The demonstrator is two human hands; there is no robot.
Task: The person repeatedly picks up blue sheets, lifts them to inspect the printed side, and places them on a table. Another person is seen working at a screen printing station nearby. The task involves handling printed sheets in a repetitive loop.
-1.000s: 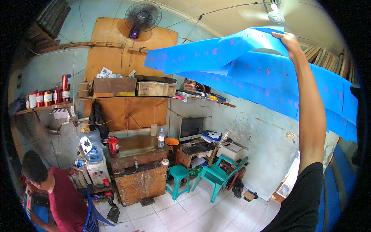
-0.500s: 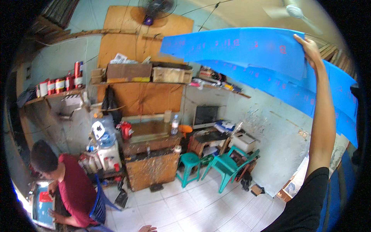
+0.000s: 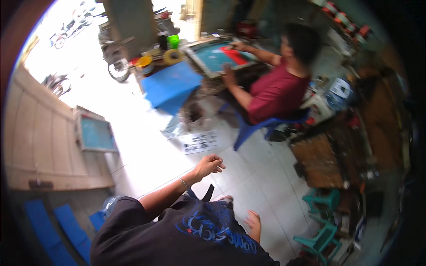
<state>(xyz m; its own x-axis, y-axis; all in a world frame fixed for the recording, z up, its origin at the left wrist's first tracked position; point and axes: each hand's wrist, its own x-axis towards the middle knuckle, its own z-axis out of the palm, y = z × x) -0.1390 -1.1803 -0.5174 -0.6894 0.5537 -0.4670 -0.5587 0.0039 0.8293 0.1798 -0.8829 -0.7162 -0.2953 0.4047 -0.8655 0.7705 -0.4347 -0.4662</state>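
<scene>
My left hand (image 3: 210,167), a bracelet at its wrist, hangs in the air over the white tiled floor (image 3: 262,195). Its fingers are loosely bent and apart, with nothing in them. Close to my body on the other side is my right hand (image 3: 253,220), empty, its fingers spread. Beyond my left hand a printed white sheet (image 3: 199,142) lies on the floor. Farther off, a stack of blue sheets (image 3: 173,82) rests beside a person in a dark red shirt (image 3: 282,91). That person's hands are on a framed screen (image 3: 213,57) with a red patch.
The co-worker sits on a blue plastic chair (image 3: 253,128). Another framed screen (image 3: 96,133) leans by a wooden door (image 3: 49,137) on the left. Blue strips (image 3: 46,230) lie at lower left. A green stool (image 3: 320,199) and green chair (image 3: 319,239) stand right.
My view has swung left and down, from the shelves and wall to the co-worker and doorway. My right hand has come down from the raised blue sheets and no longer holds them.
</scene>
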